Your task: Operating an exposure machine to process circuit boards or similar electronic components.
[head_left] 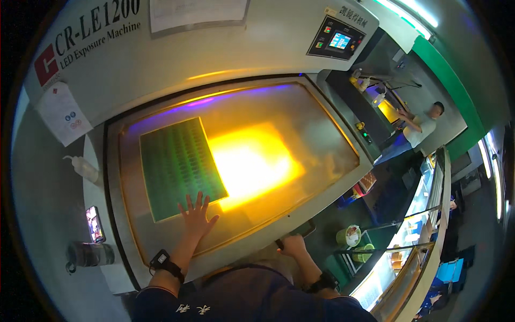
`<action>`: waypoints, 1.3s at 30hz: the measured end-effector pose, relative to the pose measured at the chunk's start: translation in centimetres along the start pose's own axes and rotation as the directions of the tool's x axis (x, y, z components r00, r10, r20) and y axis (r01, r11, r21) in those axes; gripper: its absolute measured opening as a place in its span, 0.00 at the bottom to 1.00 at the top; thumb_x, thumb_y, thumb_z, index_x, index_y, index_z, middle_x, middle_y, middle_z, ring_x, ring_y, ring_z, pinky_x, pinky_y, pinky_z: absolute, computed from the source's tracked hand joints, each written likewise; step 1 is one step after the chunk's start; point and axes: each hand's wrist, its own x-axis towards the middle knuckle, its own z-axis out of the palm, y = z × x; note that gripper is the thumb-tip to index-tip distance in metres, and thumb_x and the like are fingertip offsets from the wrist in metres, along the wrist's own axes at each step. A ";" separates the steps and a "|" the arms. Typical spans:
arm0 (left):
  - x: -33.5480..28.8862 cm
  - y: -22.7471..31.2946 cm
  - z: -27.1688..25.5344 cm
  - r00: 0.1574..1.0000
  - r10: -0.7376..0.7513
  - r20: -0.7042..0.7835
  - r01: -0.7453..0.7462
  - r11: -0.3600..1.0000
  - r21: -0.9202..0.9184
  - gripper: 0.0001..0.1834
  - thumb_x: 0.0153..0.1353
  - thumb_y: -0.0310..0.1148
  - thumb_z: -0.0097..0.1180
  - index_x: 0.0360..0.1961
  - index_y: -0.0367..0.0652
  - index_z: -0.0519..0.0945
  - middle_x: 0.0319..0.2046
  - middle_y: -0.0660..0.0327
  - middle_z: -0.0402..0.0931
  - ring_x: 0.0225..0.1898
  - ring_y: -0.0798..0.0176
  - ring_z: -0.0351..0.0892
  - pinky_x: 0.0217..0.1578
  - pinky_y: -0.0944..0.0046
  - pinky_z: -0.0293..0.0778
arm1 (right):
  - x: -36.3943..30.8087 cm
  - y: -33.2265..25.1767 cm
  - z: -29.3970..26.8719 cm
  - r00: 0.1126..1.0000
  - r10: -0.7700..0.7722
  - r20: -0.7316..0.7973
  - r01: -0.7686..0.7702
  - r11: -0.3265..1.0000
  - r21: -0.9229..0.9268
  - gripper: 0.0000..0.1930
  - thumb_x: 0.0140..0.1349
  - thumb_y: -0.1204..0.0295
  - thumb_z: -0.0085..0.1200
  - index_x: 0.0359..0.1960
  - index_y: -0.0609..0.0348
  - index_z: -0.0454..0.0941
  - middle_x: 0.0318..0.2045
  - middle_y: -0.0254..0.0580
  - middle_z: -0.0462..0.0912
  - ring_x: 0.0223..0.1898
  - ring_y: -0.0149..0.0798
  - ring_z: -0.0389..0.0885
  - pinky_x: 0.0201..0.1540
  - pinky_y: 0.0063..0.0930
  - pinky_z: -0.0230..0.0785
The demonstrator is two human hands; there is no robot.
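Note:
A green rectangular panel point(177, 163) with rows of small dark marks lies flat on the left part of the machine's shiny bed point(327, 155). Over the panel's near edge my left hand point(197, 221) is spread open, fingertips overlapping its surface. Whether they press on it I cannot tell. Just outside the bed's front rim, my right hand point(294, 247) is wrapped round a dark handle point(279, 244), of which only the end shows. Bright yellow light glares on the bed right of the panel.
The machine's upper housing point(225, 51), with a control panel point(335, 41), rises behind the bed. At the left stand a squeeze bottle point(85, 169), a phone point(95, 224) and a dark jar point(90, 254). Green bins point(362, 253) and a lit glass-sided table are right. Another person point(421, 129) works far right.

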 end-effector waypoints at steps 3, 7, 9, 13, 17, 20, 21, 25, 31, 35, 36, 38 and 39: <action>0.3 0.8 -1.8 0.998 -0.038 0.047 0.038 0.999 -0.010 0.47 0.58 0.68 0.50 0.74 0.58 0.57 0.77 0.63 0.43 0.76 0.38 0.34 0.67 0.21 0.33 | 1.0 0.6 1.3 0.999 0.045 -0.004 -0.045 0.999 0.019 0.21 0.53 0.45 0.62 0.30 0.51 0.86 0.25 0.45 0.85 0.33 0.47 0.85 0.51 0.46 0.67; -0.2 0.5 -2.0 0.997 -0.062 0.050 0.062 0.998 -0.005 0.46 0.58 0.68 0.49 0.74 0.60 0.58 0.77 0.64 0.44 0.76 0.40 0.40 0.67 0.23 0.39 | 1.2 1.0 2.2 0.990 -0.080 -0.119 0.079 0.997 -0.016 0.20 0.54 0.48 0.62 0.28 0.52 0.85 0.24 0.44 0.84 0.32 0.47 0.85 0.54 0.48 0.63; -0.5 0.6 -1.4 0.999 -0.032 0.006 0.032 0.999 -0.006 0.45 0.59 0.68 0.50 0.74 0.61 0.58 0.77 0.66 0.45 0.75 0.41 0.43 0.66 0.23 0.41 | 0.1 1.1 1.0 0.987 -0.095 -0.128 0.098 0.995 0.017 0.20 0.55 0.48 0.60 0.27 0.53 0.84 0.23 0.44 0.84 0.32 0.47 0.84 0.49 0.48 0.66; -0.6 5.3 0.6 0.978 -0.209 0.010 0.209 0.978 0.019 0.44 0.59 0.67 0.50 0.74 0.63 0.58 0.76 0.66 0.47 0.76 0.41 0.43 0.64 0.19 0.41 | 0.2 3.5 0.0 0.948 -0.314 -0.055 0.315 0.949 0.014 0.21 0.57 0.49 0.59 0.29 0.56 0.83 0.24 0.46 0.83 0.32 0.50 0.83 0.44 0.48 0.69; -3.3 15.1 2.1 0.993 -0.095 0.071 0.103 0.988 -0.119 0.43 0.60 0.68 0.47 0.73 0.63 0.61 0.76 0.65 0.47 0.76 0.42 0.41 0.63 0.16 0.35 | 1.1 6.3 1.0 0.820 -0.498 -0.281 0.572 0.719 0.395 0.12 0.58 0.66 0.63 0.37 0.62 0.83 0.34 0.53 0.84 0.40 0.54 0.82 0.46 0.45 0.73; -5.5 19.5 2.5 0.993 -0.066 0.094 0.071 0.996 -0.046 0.41 0.60 0.69 0.45 0.71 0.63 0.65 0.76 0.65 0.47 0.76 0.43 0.41 0.66 0.20 0.31 | -1.6 8.5 -1.2 0.727 -0.497 -0.475 0.681 0.431 0.592 0.11 0.60 0.72 0.62 0.43 0.63 0.81 0.40 0.52 0.83 0.44 0.52 0.82 0.49 0.42 0.73; -5.3 19.4 2.6 0.995 -0.066 0.081 0.072 0.994 -0.086 0.41 0.59 0.69 0.45 0.70 0.63 0.66 0.76 0.65 0.47 0.76 0.44 0.40 0.67 0.22 0.31 | -1.9 9.6 -1.3 0.657 -0.525 -0.541 0.737 0.298 0.606 0.11 0.61 0.74 0.61 0.45 0.63 0.80 0.43 0.51 0.83 0.46 0.50 0.82 0.51 0.41 0.73; -5.2 19.7 1.1 0.982 -0.082 0.171 0.098 0.991 -0.091 0.41 0.59 0.70 0.45 0.71 0.65 0.65 0.77 0.63 0.45 0.77 0.43 0.38 0.70 0.28 0.30 | -1.4 15.0 4.5 0.679 -0.719 -0.146 0.452 0.253 0.855 0.14 0.58 0.77 0.62 0.47 0.60 0.81 0.43 0.45 0.84 0.46 0.42 0.83 0.50 0.35 0.74; -4.5 20.0 2.3 0.989 -0.017 0.147 0.030 0.996 -0.087 0.40 0.59 0.69 0.48 0.69 0.64 0.67 0.76 0.62 0.47 0.76 0.42 0.39 0.69 0.26 0.35 | 13.9 21.9 16.9 0.809 -0.457 -0.371 0.588 0.616 0.524 0.20 0.63 0.70 0.57 0.56 0.63 0.75 0.49 0.49 0.82 0.53 0.45 0.80 0.58 0.35 0.68; -3.7 20.0 1.9 0.988 0.015 0.151 0.002 0.994 -0.110 0.39 0.59 0.67 0.50 0.68 0.63 0.68 0.76 0.62 0.49 0.76 0.42 0.42 0.69 0.26 0.39 | 21.6 23.1 18.5 0.920 -0.136 -0.367 0.292 0.863 0.413 0.20 0.62 0.69 0.57 0.55 0.63 0.75 0.47 0.50 0.82 0.51 0.47 0.80 0.56 0.36 0.68; -4.0 19.8 1.9 0.985 0.000 0.174 0.018 0.995 -0.102 0.39 0.59 0.67 0.50 0.68 0.63 0.68 0.76 0.62 0.49 0.76 0.42 0.42 0.69 0.26 0.39 | 22.0 22.6 18.6 0.929 -0.101 -0.357 0.256 0.871 0.419 0.20 0.62 0.69 0.58 0.55 0.63 0.75 0.47 0.50 0.82 0.50 0.47 0.80 0.56 0.36 0.69; -4.1 19.7 2.1 0.997 0.013 0.080 -0.008 0.998 -0.065 0.38 0.59 0.66 0.52 0.68 0.64 0.67 0.76 0.62 0.49 0.76 0.42 0.43 0.69 0.26 0.40 | 22.6 22.3 18.4 0.933 -0.047 -0.356 0.210 0.875 0.436 0.20 0.62 0.68 0.58 0.54 0.63 0.76 0.46 0.50 0.82 0.49 0.48 0.80 0.55 0.36 0.69; -4.3 19.7 2.1 0.995 0.011 0.098 -0.004 0.998 -0.068 0.38 0.59 0.66 0.52 0.68 0.64 0.67 0.76 0.62 0.49 0.76 0.42 0.43 0.69 0.26 0.40 | 22.3 22.0 18.7 0.936 -0.032 -0.351 0.196 0.876 0.442 0.20 0.61 0.68 0.58 0.54 0.63 0.76 0.46 0.50 0.82 0.49 0.48 0.80 0.54 0.37 0.69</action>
